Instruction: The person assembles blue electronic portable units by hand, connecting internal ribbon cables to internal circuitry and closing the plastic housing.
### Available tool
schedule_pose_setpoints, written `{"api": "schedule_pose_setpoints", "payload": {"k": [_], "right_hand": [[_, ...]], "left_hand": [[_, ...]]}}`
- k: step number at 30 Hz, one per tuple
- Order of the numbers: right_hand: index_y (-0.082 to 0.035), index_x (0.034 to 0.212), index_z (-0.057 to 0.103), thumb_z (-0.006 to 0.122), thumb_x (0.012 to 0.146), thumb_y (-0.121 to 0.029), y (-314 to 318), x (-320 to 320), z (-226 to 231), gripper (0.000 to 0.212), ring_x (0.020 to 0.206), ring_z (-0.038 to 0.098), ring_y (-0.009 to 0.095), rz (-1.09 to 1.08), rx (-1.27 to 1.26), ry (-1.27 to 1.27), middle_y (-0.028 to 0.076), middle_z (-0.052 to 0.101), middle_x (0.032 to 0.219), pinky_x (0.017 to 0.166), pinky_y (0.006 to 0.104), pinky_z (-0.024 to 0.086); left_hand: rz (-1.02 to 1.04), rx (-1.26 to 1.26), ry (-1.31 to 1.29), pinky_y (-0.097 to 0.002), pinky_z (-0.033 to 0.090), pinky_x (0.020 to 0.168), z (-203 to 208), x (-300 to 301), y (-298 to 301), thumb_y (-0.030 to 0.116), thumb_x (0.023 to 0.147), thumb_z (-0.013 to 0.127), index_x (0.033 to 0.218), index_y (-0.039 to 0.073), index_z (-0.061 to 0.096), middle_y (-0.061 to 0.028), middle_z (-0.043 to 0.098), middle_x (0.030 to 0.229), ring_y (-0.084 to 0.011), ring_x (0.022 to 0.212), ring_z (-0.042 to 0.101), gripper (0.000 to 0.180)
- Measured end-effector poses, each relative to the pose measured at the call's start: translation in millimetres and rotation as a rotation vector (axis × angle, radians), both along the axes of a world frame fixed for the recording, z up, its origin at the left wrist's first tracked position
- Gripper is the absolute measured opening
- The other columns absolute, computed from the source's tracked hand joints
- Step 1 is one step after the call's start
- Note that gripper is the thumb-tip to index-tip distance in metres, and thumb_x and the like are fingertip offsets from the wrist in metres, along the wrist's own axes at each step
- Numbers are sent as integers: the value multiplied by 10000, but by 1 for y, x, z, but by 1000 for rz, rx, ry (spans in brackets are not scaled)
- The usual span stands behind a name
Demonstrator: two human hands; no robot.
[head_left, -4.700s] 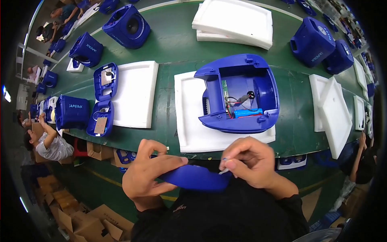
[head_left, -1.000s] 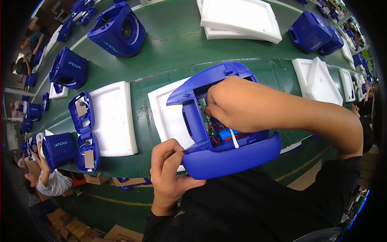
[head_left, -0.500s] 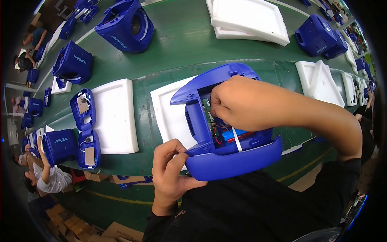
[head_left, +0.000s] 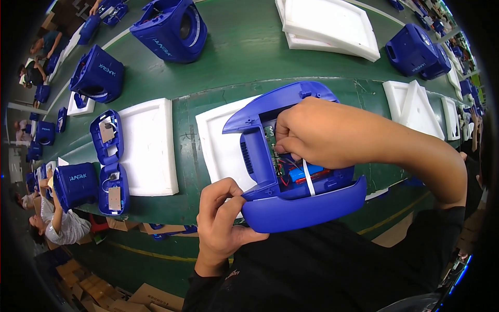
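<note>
A blue plastic housing (head_left: 304,210), open at the top, tilts in front of me over a white foam tray (head_left: 215,148). My left hand (head_left: 221,218) is closed on its near left corner, thumb below and fingers bent over the edge. My right hand (head_left: 312,130) reaches into the cavity from the right with curled fingers. They touch the area beside a green circuit board (head_left: 271,143); whatever they pinch is hidden. Below that hand lie a blue battery pack (head_left: 301,173), a white strap (head_left: 309,179) across it, and thin red and black wires (head_left: 284,177).
Left of the housing, another foam tray (head_left: 150,148) has two blue covers (head_left: 107,135) beside it. Blue housings (head_left: 169,31) and stacked foam trays (head_left: 330,28) stand on the far green belt. More foam pieces (head_left: 416,109) lie to the right. A person (head_left: 60,221) works at the far left.
Far housings and foam trays appear slightly further right. The held housing has shifted slightly right in the picture. Both hands stay in nearly the same position on it.
</note>
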State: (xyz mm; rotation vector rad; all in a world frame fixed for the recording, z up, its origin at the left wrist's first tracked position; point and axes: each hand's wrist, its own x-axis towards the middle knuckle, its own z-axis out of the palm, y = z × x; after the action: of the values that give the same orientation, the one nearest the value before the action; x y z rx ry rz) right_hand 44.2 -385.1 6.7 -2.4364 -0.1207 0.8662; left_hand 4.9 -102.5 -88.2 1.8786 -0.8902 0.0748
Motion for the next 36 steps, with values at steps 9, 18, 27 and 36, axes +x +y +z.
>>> {"api": "schedule_pose_setpoints", "payload": {"k": [9,18,27,36], "right_hand": [[49,1022,805,629,1052,-174,7,6,-3,286,914,779,422,37,-93,10,235,799,919,868,485,612],[55,953,786,624,1036,-157,13,9,-4,280,914,755,472,59,-138,-27,291,770,932,851,515,605],[22,979,844,700,1027,-190,4,11,-10,261,960,775,490,-21,40,-47,315,777,961,878,534,631],[41,974,807,686,1026,-163,10,17,-13,243,895,789,421,48,-17,-38,247,794,912,848,489,628]], "left_hand": [[-2,-14,-19,-332,617,739,-6,5,2,364,732,1059,1083,-13,657,-175,620,1182,-243,920,673,653],[1,-30,-18,-329,612,738,-6,8,1,305,716,1058,1066,-12,659,-170,628,1164,-243,908,674,618],[27,17,-40,-325,611,749,-2,8,0,113,656,1030,1070,-23,664,-163,613,1204,-231,900,678,568],[46,28,-36,-310,607,739,-4,9,1,99,662,1019,1059,-31,658,-158,600,1198,-207,884,676,552]]}}
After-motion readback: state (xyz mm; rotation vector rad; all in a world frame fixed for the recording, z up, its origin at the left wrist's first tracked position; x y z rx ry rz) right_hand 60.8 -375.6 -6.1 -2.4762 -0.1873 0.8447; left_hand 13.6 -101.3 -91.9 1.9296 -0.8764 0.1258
